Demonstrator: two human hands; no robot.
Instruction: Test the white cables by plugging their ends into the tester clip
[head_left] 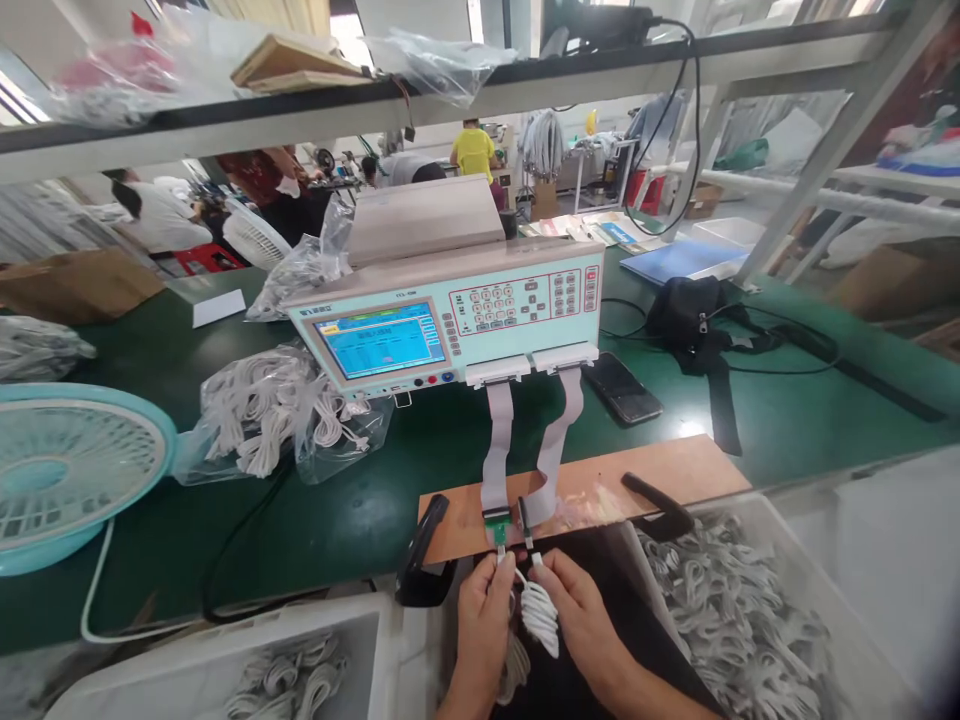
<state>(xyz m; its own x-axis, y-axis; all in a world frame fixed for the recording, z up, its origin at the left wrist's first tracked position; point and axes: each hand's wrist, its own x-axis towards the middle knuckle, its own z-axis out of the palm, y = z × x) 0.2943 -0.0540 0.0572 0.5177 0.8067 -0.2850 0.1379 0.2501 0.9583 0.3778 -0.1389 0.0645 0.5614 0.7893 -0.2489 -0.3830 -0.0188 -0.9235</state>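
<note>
A coiled white cable [540,618] hangs between my two hands. My left hand [484,610] pinches one cable end at a small green circuit board [500,532]. The other end, at a dark connector [526,520], is pinched by my right hand [577,610]. Flat grey ribbon cables [495,450] run from both connectors up to a tester [450,320] with a lit blue screen. Under the connectors lies an orange-brown board [600,490] at the table's front edge. Whether the cable ends are fully seated cannot be made out.
White bins of coiled cables stand at right [862,610] and left [379,640]. Bagged cables [262,400] and a blue basket [161,430] are on the left. A phone [626,390] and black pouch [686,315] lie right of the tester. People are in the background.
</note>
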